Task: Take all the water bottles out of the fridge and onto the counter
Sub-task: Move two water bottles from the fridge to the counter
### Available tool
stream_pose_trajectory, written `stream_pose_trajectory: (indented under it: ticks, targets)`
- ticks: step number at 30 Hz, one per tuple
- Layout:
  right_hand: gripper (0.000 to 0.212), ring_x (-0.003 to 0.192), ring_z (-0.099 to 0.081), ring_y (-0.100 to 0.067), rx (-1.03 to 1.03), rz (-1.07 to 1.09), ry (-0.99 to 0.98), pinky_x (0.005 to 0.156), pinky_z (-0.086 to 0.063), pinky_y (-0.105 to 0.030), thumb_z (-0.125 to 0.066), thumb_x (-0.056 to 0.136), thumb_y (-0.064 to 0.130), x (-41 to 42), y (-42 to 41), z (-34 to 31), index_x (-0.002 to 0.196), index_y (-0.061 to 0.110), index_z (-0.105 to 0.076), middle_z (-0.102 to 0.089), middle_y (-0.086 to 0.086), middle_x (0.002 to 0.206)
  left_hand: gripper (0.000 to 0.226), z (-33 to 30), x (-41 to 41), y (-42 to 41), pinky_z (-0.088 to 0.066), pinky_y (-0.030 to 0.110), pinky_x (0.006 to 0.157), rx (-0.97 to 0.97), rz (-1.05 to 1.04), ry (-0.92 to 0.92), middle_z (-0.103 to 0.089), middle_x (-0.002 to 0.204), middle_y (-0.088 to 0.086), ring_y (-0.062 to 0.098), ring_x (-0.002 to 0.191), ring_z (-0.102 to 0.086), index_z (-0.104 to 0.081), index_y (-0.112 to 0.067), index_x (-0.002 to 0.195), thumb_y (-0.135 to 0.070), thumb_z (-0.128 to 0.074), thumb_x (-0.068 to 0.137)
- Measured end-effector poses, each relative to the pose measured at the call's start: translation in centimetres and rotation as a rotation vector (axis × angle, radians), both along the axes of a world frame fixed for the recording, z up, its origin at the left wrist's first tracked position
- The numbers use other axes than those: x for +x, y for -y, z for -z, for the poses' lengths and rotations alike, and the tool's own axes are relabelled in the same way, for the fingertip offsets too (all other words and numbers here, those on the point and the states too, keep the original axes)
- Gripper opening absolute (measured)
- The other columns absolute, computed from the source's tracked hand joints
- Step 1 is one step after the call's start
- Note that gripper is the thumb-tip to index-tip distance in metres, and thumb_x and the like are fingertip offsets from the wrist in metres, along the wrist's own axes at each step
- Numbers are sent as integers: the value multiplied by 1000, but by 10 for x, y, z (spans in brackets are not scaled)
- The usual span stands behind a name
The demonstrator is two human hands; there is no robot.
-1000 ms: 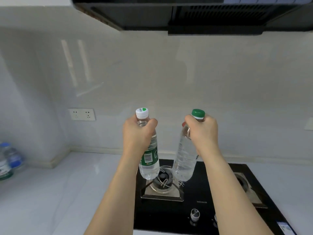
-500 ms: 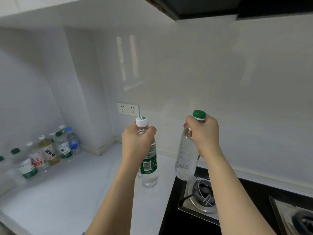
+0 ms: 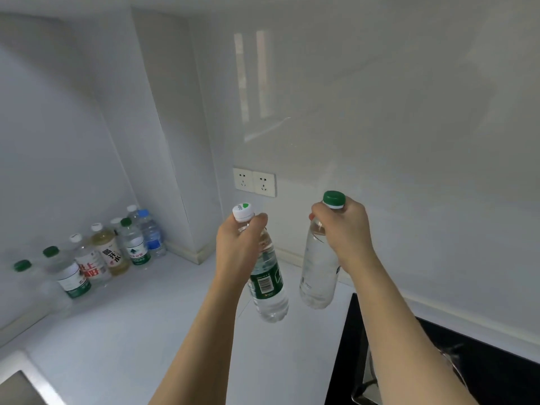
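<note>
A row of bottles [image 3: 96,258] stands on the white bench [image 3: 146,331], far left of the wall socket [image 3: 254,182]. Below the socket, the left hand [image 3: 238,249] grips a green-labelled bottle [image 3: 267,285] by its neck; right of it, the right hand [image 3: 343,226] clasps a clear bottle [image 3: 318,276]. Both hang above the bench, beside the black hob [image 3: 482,366].

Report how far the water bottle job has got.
Done: a row of bottles already stands along the wall on the counter. In hand: the left hand holds a white-capped bottle and the right hand a green-capped bottle, both by the neck, above the counter beside the stove. Left: setting these two down. The fridge is out of view, so any remainder cannot be judged.
</note>
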State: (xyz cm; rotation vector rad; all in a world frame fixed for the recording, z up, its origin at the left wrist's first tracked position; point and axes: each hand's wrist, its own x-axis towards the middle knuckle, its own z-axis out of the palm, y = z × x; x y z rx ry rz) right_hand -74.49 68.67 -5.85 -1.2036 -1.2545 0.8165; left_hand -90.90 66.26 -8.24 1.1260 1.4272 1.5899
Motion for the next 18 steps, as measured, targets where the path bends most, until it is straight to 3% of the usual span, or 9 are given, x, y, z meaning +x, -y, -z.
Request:
stream_pose_trajectory:
  ticks: [5, 8, 12, 18]
  targets:
    - [27, 65, -50, -18, -53, -14, 37, 64, -39, -30, -64, 77, 18, -61, -45, 23, 84, -8, -56, -56, -17, 70, 21, 17, -52, -39, -56, 47, 79, -52, -10, -26, -66, 76, 6, 24, 74, -66, -62, -9, 89, -29, -67, 83]
    - [25, 64, -51, -18, -88, -32, 56, 64, -41, -30, -64, 77, 18, -105, -71, 32, 82, -5, -55, -53, -4, 65, 21, 22, -92, -62, -54, 40, 73, -67, -12, -52, -64, 75, 7, 23, 72, -64, -61, -9, 89, -29, -67, 84]
    - [27, 61, -43, -16, -94, -54, 89, 62, -36, -29, -64, 79, 17, -159, -101, 38, 80, -6, -50, -47, -3, 64, 23, 28, -145, -85, -47, 33, 64, -79, -31, -94, -59, 71, 3, 16, 65, -55, -58, -6, 88, -28, -65, 85]
    - [29, 55, -32, -14, -97, -144, 163, 56, -29, -28, -63, 81, 14, -251, -141, 58, 64, 16, -39, -35, 1, 58, 28, 50, -235, -112, -40, 28, 62, -116, -88, -166, -50, 62, -4, 12, 60, -46, -52, -6, 81, -30, -64, 86]
